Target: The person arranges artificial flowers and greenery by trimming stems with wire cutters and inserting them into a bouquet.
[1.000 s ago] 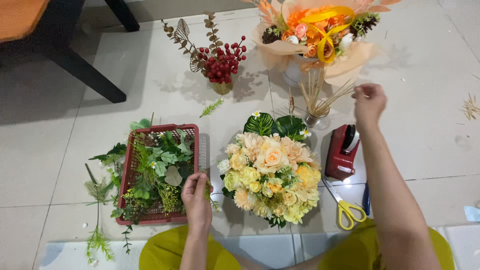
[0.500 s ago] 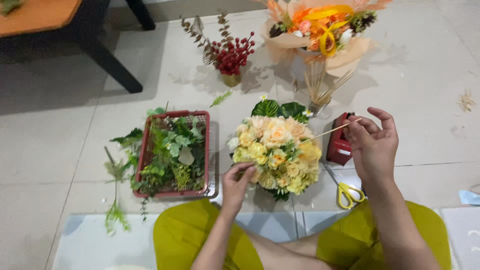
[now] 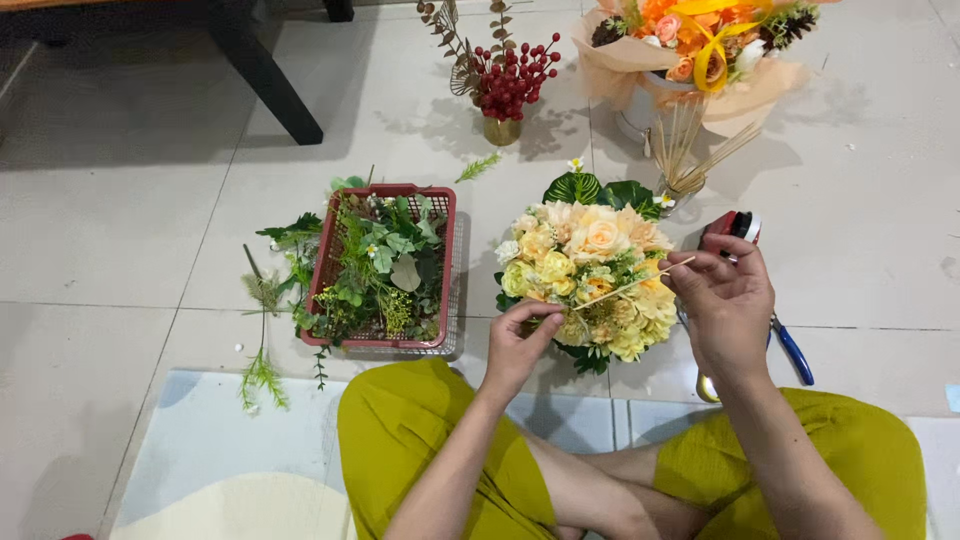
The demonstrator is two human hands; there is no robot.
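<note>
I read the right hand [image 3: 728, 300] as pinched shut on a thin wooden stick [image 3: 632, 286], thumb and fingertips together at its upper end. The stick runs down and to the left from that hand, across the yellow and cream flower arrangement [image 3: 585, 275], toward the left hand [image 3: 520, 345]. The left hand is closed with its fingertips at the near edge of the arrangement, close to the stick's lower end (I cannot tell whether it grips the stick or a stem). The arrangement sits on the tiled floor between the two hands.

Left of the left hand stands a red plastic basket [image 3: 440, 205] filled with green foliage. Beyond the right hand are a glass of spare sticks [image 3: 690, 150] and a red tool [image 3: 735, 225]. Blue-handled scissors [image 3: 792, 350] lie just right of the right hand. Farther off stand a red berry pot [image 3: 508, 85] and an orange bouquet [image 3: 690, 50].
</note>
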